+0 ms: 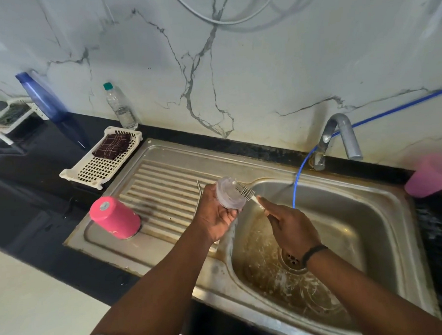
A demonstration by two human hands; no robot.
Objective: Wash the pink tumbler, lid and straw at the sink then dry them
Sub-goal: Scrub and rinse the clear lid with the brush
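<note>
Near the centre of the frame, the left hand (214,216) is holding a clear round plastic lid (227,195) over the left edge of the steel sink basin (371,226), its grip wrapping the lid's rim. The lid is tilting on edge, its flat face pointing right toward a small white bristle brush (245,190). The right hand (289,227) is pinching the brush handle, its grip clenched around it; the brush's long axis is running diagonally from lower right to upper left, bristles touching the lid. Water is streaming down below the lid. At left of centre, the pink tumbler (114,217) is sitting upside down on the ribbed draining surface (162,193), base pointing up. A thin metal straw (199,191) is showing just behind the left hand.
</note>
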